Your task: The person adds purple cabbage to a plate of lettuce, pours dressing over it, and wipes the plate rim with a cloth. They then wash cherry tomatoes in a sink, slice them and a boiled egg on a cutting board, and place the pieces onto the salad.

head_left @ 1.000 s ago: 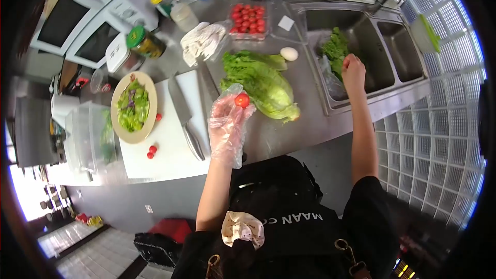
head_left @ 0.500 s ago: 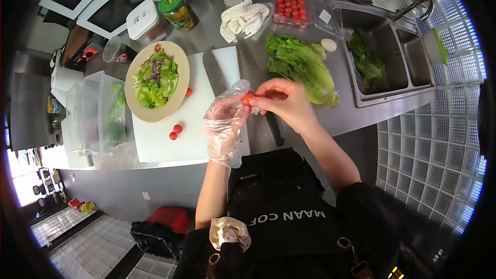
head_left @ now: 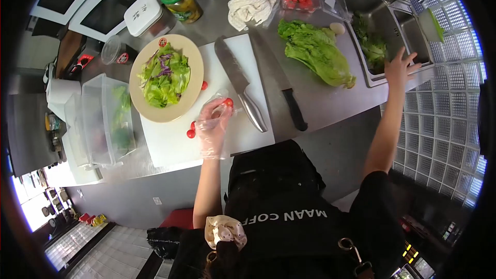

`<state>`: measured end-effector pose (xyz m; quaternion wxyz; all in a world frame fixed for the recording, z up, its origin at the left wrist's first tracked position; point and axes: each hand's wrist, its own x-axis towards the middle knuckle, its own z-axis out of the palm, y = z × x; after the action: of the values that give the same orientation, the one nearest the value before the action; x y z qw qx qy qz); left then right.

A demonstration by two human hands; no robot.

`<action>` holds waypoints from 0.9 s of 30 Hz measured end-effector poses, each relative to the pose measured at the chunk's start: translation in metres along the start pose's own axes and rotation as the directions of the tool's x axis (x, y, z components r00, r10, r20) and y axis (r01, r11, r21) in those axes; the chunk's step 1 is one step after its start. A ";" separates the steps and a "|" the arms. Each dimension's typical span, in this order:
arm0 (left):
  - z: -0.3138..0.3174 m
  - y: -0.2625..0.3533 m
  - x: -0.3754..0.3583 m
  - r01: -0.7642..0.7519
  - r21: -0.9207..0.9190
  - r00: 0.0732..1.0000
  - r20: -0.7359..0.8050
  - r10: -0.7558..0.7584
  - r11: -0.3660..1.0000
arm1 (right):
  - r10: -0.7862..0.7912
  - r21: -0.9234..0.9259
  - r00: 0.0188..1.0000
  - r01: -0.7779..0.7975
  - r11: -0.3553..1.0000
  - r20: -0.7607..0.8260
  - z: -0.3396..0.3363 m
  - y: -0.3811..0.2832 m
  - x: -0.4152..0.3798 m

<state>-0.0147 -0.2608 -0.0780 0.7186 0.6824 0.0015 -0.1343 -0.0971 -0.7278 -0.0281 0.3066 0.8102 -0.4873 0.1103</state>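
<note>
left of the white cutting board [head_left: 168, 142], a clear bin [head_left: 106, 124]. over the board's left part, a plate [head_left: 166, 115] of salad. on the board, two loose tomatoes [head_left: 191, 129] beside the gloved left hand [head_left: 213, 119], with fingers clamped on a cherry tomato [head_left: 228, 103]; then a silver-handled knife [head_left: 232, 70]. right of the board, a black-handled knife [head_left: 294, 108], lettuce [head_left: 321, 57], and, well apart at the sink [head_left: 380, 16], the right hand [head_left: 397, 68], fingers spread apart.

You've got 4 loose cherry toms [head_left: 191, 134], 1 pkg of toms [head_left: 300, 11], 1 plate [head_left: 136, 82], 1 cutting bd [head_left: 155, 150], 2 knives [head_left: 235, 73], 1 lettuce hd [head_left: 318, 51], 1 egg [head_left: 337, 28], 2 sink basins [head_left: 380, 23].
</note>
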 end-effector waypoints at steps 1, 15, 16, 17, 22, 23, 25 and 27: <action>-0.001 -0.013 0.002 -0.034 0.046 0.999 -0.022 0.035 0.998 | -0.150 0.231 0.978 0.181 0.956 -0.145 0.004 -0.003 -0.001; -0.003 -0.040 0.009 -0.067 0.598 0.974 -0.136 0.183 0.799 | -0.795 0.985 0.591 -0.165 0.047 0.137 -0.151 -0.148 -0.227; -0.002 -0.036 0.012 -0.060 0.595 0.975 -0.135 0.174 0.801 | -0.851 0.917 0.466 -0.396 0.043 0.241 -0.155 -0.136 -0.224; 0.000 -0.032 0.015 -0.060 0.593 0.986 -0.090 0.140 0.803 | -0.871 0.914 0.427 -0.402 0.059 0.245 -0.161 -0.126 -0.225; 0.005 -0.028 0.021 -0.066 0.474 0.997 -0.007 0.079 0.878 | -0.787 0.979 0.593 -0.193 0.070 0.173 -0.157 -0.111 -0.268; 0.004 -0.027 0.021 -0.063 0.466 0.997 -0.010 0.076 0.883 | -0.784 0.976 0.593 -0.207 0.074 0.185 -0.158 -0.110 -0.273; 0.003 -0.026 0.019 -0.055 0.462 0.998 -0.011 0.068 0.885 | -0.785 0.970 0.585 -0.228 0.080 0.203 -0.159 -0.110 -0.280; 0.003 -0.026 0.019 -0.108 0.513 0.993 0.017 0.116 0.852 | -0.783 0.969 0.585 -0.230 0.088 0.210 -0.160 -0.110 -0.282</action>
<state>-0.0017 -0.2683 -0.1068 0.5178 0.8487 -0.0688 -0.0827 -0.1252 -0.3904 -0.0793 -0.4950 0.8512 -0.1743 -0.0110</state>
